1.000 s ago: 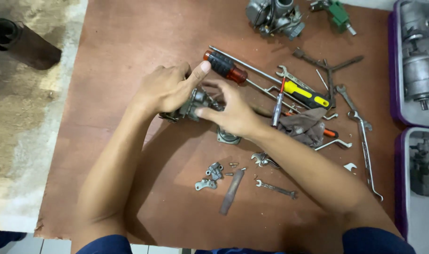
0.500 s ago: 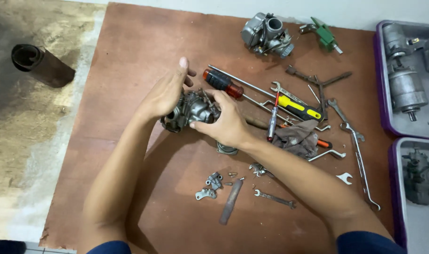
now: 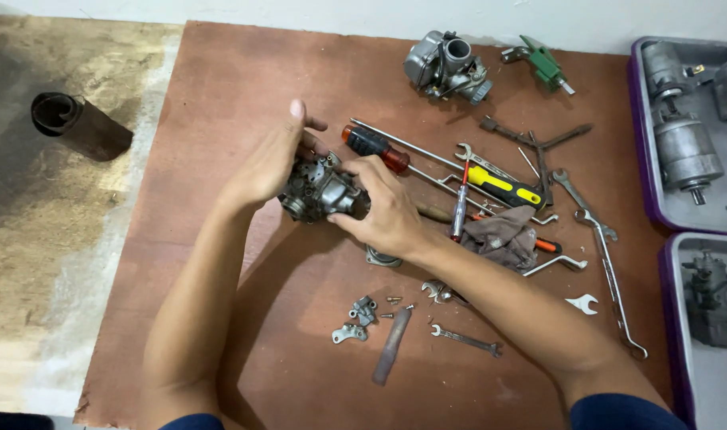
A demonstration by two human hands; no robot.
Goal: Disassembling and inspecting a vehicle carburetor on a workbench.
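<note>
Both hands hold a small dirty grey carburetor point(image 3: 320, 191) above a brown board point(image 3: 220, 87). My left hand point(image 3: 272, 163) cups its left side with the fingers raised. My right hand point(image 3: 383, 207) grips its right side from the front. Right behind the hands lie a red-handled screwdriver point(image 3: 371, 143) and a yellow-and-black screwdriver point(image 3: 503, 185). A round metal part point(image 3: 382, 258) lies on the board just under my right wrist.
A second carburetor point(image 3: 445, 65) and a green part point(image 3: 545, 62) lie at the back. Wrenches point(image 3: 606, 239), a rag point(image 3: 503, 237) and small loose parts point(image 3: 355, 318) are scattered right and front. Purple-rimmed trays point(image 3: 646, 135) with motors stand right. A dark tube point(image 3: 77, 123) lies left.
The hands have lifted the carburetor off the board and turned it. My left fingers have opened upward. The camera view has shifted back and down.
</note>
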